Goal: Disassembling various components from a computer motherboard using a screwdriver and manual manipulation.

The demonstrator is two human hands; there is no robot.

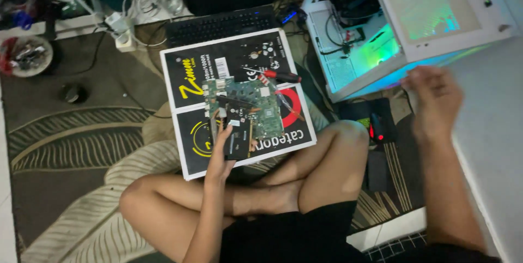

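Inspection seems the step in hand: left hand (222, 151) grips a small black card (238, 136) over the green circuit board (248, 105); right hand (433, 97), open, rests beside the white computer case (414, 17); seating the card calls for careful alignment.

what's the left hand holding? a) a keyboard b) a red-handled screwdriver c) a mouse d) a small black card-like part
d: the left hand grips a small black card-like part over the green circuit board, while the red-handled screwdriver lies untouched on the flat box.
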